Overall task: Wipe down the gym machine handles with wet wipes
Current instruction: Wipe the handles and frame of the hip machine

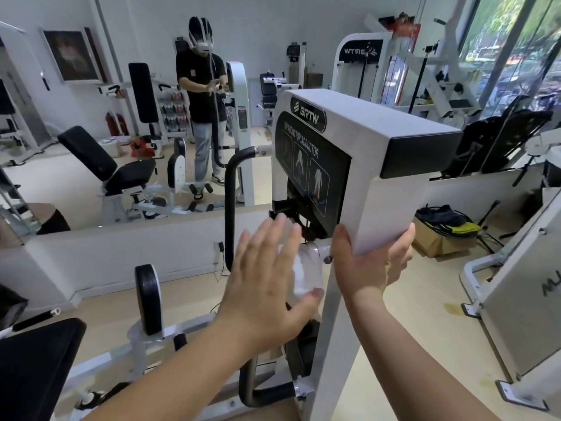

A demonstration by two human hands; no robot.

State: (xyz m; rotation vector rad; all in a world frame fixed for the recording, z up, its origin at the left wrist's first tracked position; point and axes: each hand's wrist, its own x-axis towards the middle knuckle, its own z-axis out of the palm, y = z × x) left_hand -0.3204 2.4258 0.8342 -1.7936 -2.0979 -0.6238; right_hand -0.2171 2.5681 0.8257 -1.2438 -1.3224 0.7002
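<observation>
A white BRTW hip abductor/adductor machine (373,153) stands right in front of me. Its black curved handle bar (229,202) rises on the left side of the tower. My left hand (267,281) is spread flat with a white wet wipe (303,275) pinned under the palm and thumb, pressed near the white joint below the instruction panel. My right hand (373,262) grips the lower edge of the tower's white housing, thumb on the left face and fingers wrapped around the right.
A wall mirror (106,132) ahead reflects me and a black-padded bench. A black leg pad (147,299) and a seat corner (36,366) sit at lower left. Cardboard box with bags (440,235) and another white machine (522,299) stand on the right.
</observation>
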